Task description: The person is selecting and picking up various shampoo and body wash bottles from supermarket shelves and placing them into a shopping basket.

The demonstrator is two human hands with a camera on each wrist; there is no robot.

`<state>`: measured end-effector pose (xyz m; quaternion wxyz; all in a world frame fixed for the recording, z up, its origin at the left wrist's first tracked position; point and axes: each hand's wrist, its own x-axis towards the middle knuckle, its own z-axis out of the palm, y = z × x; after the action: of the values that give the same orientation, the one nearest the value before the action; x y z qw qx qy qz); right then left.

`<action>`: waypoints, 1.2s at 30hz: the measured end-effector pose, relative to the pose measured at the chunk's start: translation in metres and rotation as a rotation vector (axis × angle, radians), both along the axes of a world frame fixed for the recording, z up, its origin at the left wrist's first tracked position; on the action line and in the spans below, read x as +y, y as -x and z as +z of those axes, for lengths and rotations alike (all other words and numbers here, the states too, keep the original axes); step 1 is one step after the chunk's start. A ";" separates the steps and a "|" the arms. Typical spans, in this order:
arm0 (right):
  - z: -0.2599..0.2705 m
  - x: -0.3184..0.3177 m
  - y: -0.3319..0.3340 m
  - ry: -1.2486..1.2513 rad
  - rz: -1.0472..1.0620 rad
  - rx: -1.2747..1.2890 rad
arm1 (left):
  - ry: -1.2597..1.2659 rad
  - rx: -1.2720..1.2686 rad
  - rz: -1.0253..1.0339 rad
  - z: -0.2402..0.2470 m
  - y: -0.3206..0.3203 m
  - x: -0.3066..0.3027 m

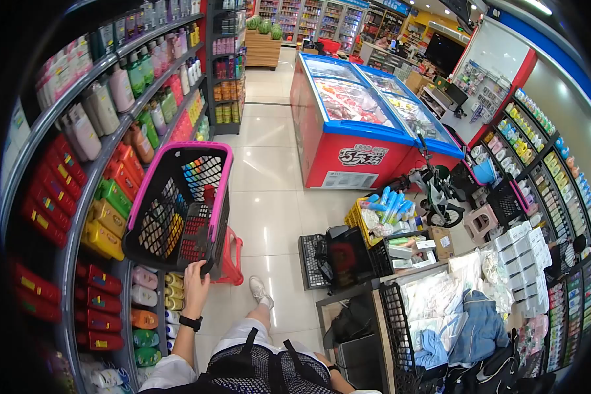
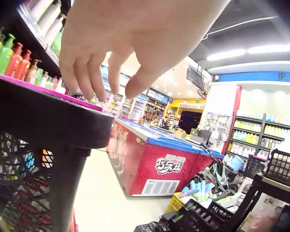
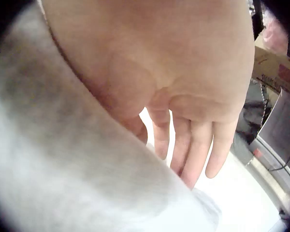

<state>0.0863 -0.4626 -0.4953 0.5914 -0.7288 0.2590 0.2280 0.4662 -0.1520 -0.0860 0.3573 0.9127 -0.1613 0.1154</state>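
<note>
A black shopping basket (image 1: 226,172) with a pink rim stands at the left, beside the shelves, over a red stand (image 1: 231,259). My left hand (image 1: 194,289) reaches to its near corner, the fingertips right at the rim. In the left wrist view the same hand (image 2: 130,34) has loosely extended fingers above the basket's dark corner (image 2: 63,116), with nothing between them. My right hand (image 3: 183,82) hangs at my side by the white sleeve (image 3: 87,159), fingers loose and nothing held. In the head view it is mostly hidden by a black mesh bag (image 1: 262,368).
Shelves of bottles (image 1: 121,85) line the left. A red and blue chest freezer (image 1: 361,157) stands ahead, with a tiled aisle (image 1: 259,164) beside it. To the right are a yellow crate (image 1: 356,220), black crates (image 1: 315,262) and a counter piled with packets and clothes (image 1: 466,315).
</note>
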 end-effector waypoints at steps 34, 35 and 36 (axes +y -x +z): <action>0.442 0.171 -0.776 0.459 1.214 -1.275 | -0.083 0.475 0.452 -0.017 -0.099 -0.071; 0.418 0.187 -0.785 0.490 1.362 -1.270 | 0.005 0.489 0.502 -0.019 -0.092 -0.074; 0.388 0.203 -0.795 0.520 1.487 -1.229 | 0.033 0.549 0.551 -0.018 -0.089 -0.074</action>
<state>0.8808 -0.2592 -0.1070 0.1516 -0.8039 -0.5720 0.0597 0.5550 -0.2256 -0.1040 0.3573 0.9130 0.1932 -0.0389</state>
